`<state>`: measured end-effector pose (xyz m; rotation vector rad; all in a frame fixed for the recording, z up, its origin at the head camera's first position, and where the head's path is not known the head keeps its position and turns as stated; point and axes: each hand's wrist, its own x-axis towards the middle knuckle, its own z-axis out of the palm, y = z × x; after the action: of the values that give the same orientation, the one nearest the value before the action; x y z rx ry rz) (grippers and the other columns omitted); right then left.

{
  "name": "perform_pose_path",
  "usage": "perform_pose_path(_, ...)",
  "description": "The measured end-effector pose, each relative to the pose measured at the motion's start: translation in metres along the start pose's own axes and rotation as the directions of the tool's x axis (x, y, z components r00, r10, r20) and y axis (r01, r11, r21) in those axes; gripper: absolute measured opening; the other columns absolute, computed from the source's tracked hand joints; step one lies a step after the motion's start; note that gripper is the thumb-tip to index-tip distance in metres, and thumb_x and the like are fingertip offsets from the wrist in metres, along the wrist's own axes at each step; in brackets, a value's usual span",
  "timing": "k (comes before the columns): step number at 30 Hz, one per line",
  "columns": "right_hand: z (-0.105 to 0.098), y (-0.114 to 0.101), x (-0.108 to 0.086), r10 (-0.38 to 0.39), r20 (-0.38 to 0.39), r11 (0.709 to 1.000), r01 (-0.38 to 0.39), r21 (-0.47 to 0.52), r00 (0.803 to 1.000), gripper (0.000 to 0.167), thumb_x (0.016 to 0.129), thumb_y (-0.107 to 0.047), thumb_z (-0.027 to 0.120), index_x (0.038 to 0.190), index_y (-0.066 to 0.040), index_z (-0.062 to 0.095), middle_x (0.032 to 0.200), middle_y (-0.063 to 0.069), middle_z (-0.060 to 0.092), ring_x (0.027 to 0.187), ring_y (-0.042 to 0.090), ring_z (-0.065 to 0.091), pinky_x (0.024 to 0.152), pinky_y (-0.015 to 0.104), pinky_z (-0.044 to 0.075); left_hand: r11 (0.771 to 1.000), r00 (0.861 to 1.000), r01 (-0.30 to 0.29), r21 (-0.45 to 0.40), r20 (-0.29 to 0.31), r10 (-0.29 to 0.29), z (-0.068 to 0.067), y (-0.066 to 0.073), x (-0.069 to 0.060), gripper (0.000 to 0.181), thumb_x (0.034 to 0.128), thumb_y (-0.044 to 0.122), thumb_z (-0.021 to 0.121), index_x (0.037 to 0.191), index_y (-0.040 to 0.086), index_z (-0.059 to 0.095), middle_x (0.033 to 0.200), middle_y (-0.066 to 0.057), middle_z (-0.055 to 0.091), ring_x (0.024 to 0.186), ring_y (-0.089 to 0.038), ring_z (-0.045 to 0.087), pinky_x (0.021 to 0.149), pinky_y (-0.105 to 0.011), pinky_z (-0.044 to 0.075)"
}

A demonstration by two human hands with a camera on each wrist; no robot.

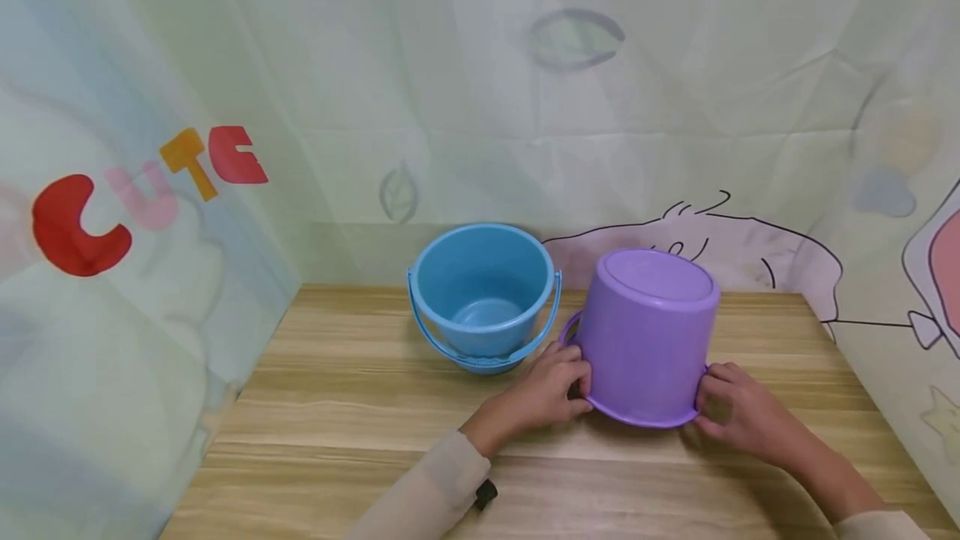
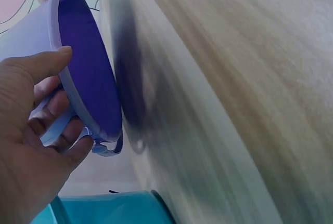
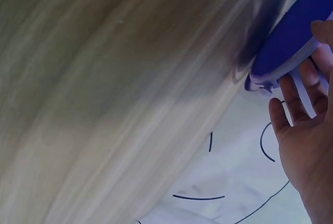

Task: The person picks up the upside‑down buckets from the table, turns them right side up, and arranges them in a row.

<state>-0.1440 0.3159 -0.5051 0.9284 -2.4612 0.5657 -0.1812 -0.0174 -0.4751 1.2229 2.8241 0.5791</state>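
Observation:
A purple bucket (image 1: pixel 647 348) is turned upside down and tilted in the head view, its base facing up. My left hand (image 1: pixel 553 386) pinches its rim on the left side, thumb over the edge in the left wrist view. On the opposite side my right hand (image 1: pixel 742 411) grips the rim too. Both wrist views show the bucket's dark inside, with the near edge lifted off the wooden table (image 1: pixel 337 440). To the left stands a light blue bucket (image 1: pixel 483 273), upright, its mouth facing up and its handle hanging down in front.
Behind the table hangs a printed cloth (image 1: pixel 465 107), which also covers both sides. Red, pink and orange letters (image 1: pixel 82 227) show on its left part. A small black object (image 1: pixel 486 493) shows beside my left sleeve.

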Motion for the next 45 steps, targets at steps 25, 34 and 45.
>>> perform_pose_path(25, -0.029, -0.017, 0.009, 0.137, 0.089, 0.973, -0.151, 0.175, 0.986, 0.054, 0.060, 0.003, 0.090, 0.084, -0.032, 0.056, 0.092, -0.021, 0.054, 0.088, -0.003, 0.054, 0.075, 0.014, 0.047, 0.984, 0.994, -0.047, -0.171, -0.102, 0.030, -0.017, 0.005, -0.011, 0.022, 0.0895, 0.027, 0.081, 0.090, 0.016, 0.062, 0.096, 0.001, 0.060, 0.101, -0.016, 0.050, 0.091, -0.025, 0.041)
perform_pose_path(34, -0.039, -0.021, 0.009, 0.150, 0.092, 0.957, -0.168, 0.238, 0.984, 0.054, 0.064, 0.003, 0.090, 0.088, -0.032, 0.058, 0.092, -0.019, 0.057, 0.087, -0.001, 0.056, 0.078, 0.011, 0.046, 0.978, 0.992, -0.059, -0.201, -0.121, 0.036, -0.024, 0.010, -0.015, 0.023, 0.0903, 0.026, 0.081, 0.093, 0.014, 0.062, 0.096, 0.000, 0.060, 0.098, -0.014, 0.048, 0.086, -0.021, 0.041)
perform_pose_path(45, -0.046, -0.019, 0.010, 0.157, 0.053, 0.927, -0.165, 0.337, 0.986, 0.050, 0.071, 0.010, 0.087, 0.091, -0.027, 0.060, 0.093, -0.014, 0.064, 0.092, 0.001, 0.061, 0.087, 0.008, 0.046, 0.951, 0.982, -0.087, -0.296, -0.186, 0.032, -0.034, 0.018, -0.017, 0.019, 0.0926, 0.020, 0.079, 0.095, 0.013, 0.061, 0.098, -0.006, 0.060, 0.097, -0.018, 0.058, 0.085, -0.016, 0.046)
